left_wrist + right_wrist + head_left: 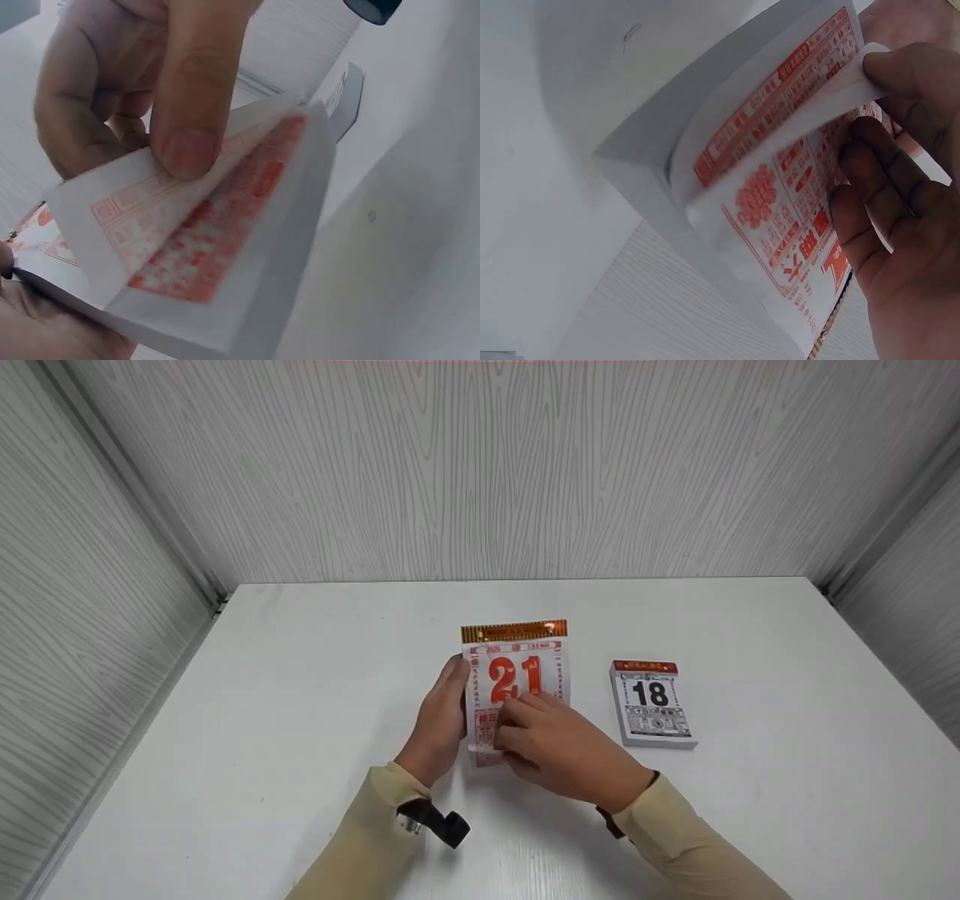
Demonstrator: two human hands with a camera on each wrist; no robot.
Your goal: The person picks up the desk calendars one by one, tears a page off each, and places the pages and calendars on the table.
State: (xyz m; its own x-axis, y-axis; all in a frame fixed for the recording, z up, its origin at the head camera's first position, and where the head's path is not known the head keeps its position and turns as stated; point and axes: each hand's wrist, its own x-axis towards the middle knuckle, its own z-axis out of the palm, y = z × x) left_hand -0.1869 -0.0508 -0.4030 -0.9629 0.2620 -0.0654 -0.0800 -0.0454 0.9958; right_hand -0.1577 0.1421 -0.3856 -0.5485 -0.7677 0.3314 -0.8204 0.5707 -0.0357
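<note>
A tear-off calendar (516, 667) with a red 21 and a gold band across its top is held tilted up from the table. My left hand (442, 724) grips it along its left side. Over its lower front lies my right hand (559, 746), pinching the top sheet near the bottom edge between thumb and fingers. In the left wrist view that lifted sheet (139, 214) bends away from the pad, and a red-printed page (225, 225) shows beneath. From the right wrist, the curled sheet (780, 217) runs up to the right thumb (900, 67).
A smaller, thick tear-off calendar (654, 705) with a black 18 and a red header lies on the white table (315, 675), right of the hands. Wood-grain panels (480, 472) enclose the table at the back and both sides.
</note>
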